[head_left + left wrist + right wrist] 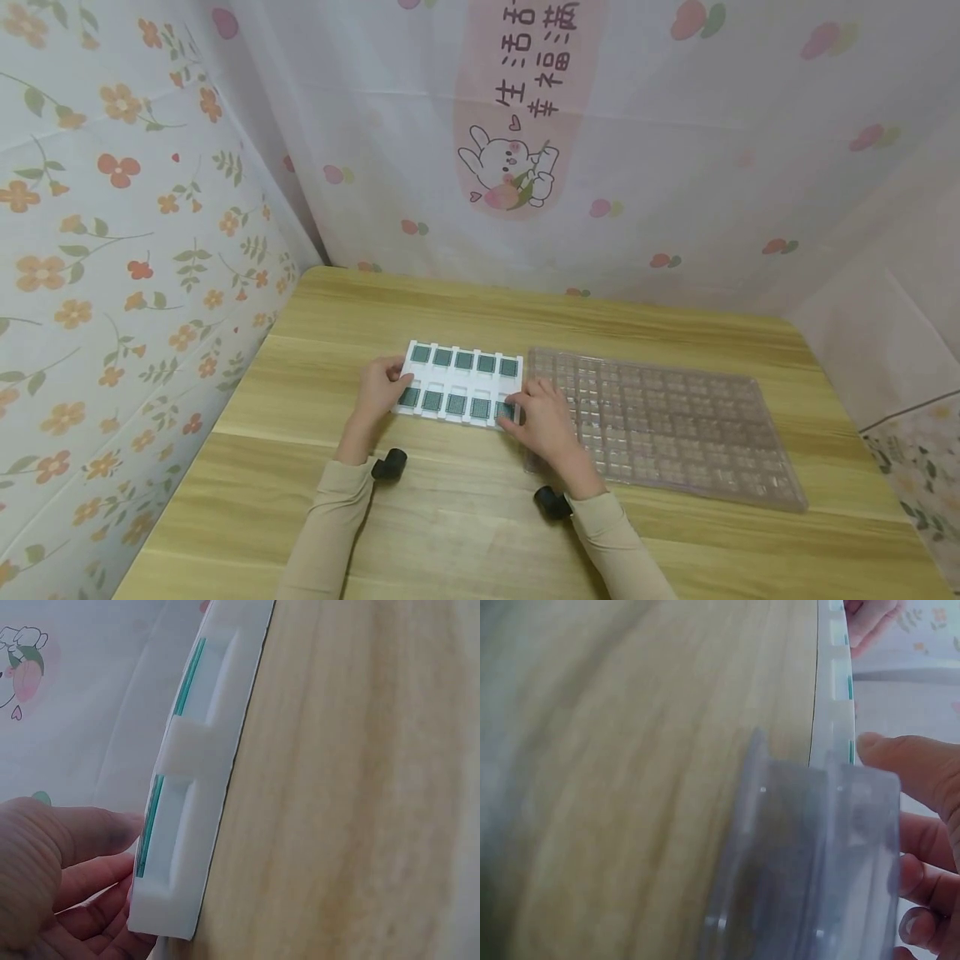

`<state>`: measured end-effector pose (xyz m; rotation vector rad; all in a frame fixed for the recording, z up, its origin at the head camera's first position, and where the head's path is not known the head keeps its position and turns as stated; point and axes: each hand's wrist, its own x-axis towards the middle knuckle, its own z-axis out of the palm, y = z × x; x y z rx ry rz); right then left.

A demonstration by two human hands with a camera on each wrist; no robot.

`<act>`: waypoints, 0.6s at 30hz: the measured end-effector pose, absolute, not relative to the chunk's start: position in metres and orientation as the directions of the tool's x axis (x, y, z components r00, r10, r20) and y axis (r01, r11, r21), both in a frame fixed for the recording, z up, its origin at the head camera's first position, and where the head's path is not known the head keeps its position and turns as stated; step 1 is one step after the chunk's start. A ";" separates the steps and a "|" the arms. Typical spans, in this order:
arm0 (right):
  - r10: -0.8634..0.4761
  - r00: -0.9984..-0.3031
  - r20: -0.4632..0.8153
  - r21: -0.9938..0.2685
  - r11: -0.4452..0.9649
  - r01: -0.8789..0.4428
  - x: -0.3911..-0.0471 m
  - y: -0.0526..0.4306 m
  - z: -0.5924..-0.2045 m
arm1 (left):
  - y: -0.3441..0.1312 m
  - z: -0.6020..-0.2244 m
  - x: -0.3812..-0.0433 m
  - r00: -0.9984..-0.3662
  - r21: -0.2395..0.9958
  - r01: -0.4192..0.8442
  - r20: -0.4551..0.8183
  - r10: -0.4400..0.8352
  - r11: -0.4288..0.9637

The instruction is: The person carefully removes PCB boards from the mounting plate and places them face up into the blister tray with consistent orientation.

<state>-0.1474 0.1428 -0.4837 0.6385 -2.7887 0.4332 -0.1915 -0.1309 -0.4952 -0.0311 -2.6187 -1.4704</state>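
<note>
A white tray lies on the wooden table in the head view, with two rows of square green chips in its pockets. My left hand grips its left end, thumb over the top edge and the other fingers around the end. At the opposite end, my right hand holds the near right corner between thumb and fingers. The left wrist view shows the side of the white tray, where green chip edges show in the notches. Part of my right hand's fingers is hidden behind clear plastic in the right wrist view.
Right of the white tray lies a large clear plastic tray with many small compartments, its left edge close to my right hand. The wooden table meets printed curtains at the back and left. Black wrist cameras sit at both cuffs.
</note>
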 end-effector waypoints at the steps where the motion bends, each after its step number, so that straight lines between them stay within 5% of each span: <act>1: -0.382 -0.874 0.301 -0.229 0.861 -0.455 -0.147 0.143 -0.484 | -0.131 -0.495 -0.192 -0.990 0.849 0.084 0.129 -0.049 0.522; 18: -0.374 -0.881 0.290 -0.252 0.858 -0.447 -0.148 0.142 -0.480 | -0.131 -0.495 -0.191 -0.992 0.842 0.070 0.116 -0.053 0.535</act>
